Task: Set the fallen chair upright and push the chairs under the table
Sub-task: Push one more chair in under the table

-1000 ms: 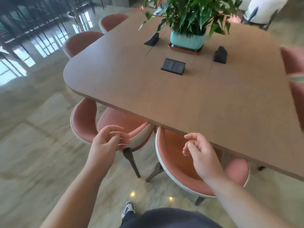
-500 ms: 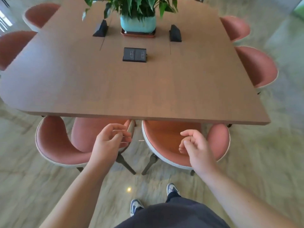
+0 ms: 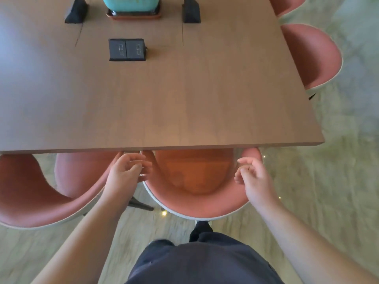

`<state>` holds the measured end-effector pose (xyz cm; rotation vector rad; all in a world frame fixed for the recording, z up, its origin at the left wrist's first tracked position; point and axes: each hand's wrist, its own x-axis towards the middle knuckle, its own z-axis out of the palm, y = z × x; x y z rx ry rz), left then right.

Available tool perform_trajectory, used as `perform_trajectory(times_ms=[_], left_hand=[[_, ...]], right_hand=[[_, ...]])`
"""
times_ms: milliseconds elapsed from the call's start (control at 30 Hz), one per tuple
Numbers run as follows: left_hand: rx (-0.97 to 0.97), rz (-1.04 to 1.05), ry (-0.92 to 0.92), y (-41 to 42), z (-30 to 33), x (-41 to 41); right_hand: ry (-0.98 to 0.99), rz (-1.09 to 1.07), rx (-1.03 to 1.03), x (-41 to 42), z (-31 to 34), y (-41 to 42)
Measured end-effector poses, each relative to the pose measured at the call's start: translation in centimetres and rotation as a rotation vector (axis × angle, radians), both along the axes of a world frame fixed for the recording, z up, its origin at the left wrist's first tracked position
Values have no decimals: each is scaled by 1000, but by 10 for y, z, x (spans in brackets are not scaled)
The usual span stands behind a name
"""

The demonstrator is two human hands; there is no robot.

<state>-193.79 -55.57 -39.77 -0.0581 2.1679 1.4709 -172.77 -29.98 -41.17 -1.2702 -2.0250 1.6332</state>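
Note:
A pink shell chair (image 3: 196,203) stands upright right in front of me, its seat partly under the near edge of the brown wooden table (image 3: 184,103). My left hand (image 3: 127,173) hovers at the chair's left rim with fingers half curled and holds nothing. At the right rim, my right hand (image 3: 256,179) has the same loose curl and is empty too. A second pink chair (image 3: 30,203) stands upright to the left, also tucked partly under the table. No fallen chair is in view.
Two more pink chairs (image 3: 311,58) (image 3: 287,5) sit along the table's right side. On the table are a teal plant pot (image 3: 131,4), a black socket box (image 3: 127,50) and two black wedges (image 3: 75,13) (image 3: 190,13). My legs and one shoe (image 3: 202,227) are just behind the chair.
I have moved from the table's corner to stand squarely behind the right-hand chair. My hands have spread apart to either side of its shell. Both chairs stay upright.

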Motion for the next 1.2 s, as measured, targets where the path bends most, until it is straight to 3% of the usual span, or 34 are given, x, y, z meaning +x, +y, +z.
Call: perform_trajectory(times_ms=[300, 500, 567, 700, 933, 1200], left_hand=[[-177, 35, -45, 44, -74, -26], [-525, -65, 68, 48, -141, -53], [-556, -62, 63, 47, -162, -64], [-668, 46, -171, 49, -195, -89], [-532, 90, -363, 51, -224, -125], [-548, 39, -328, 50, -233, -133]], right_hand=[[-142, -221, -104, 9, -93, 98], [-408, -253, 86, -3, -150, 129], [-499, -264, 114, -9, -169, 137], [-634, -267, -16, -24, -195, 150], [-690, -324, -208, -36, -215, 184], [-693, -284, -196, -38, -218, 190]])
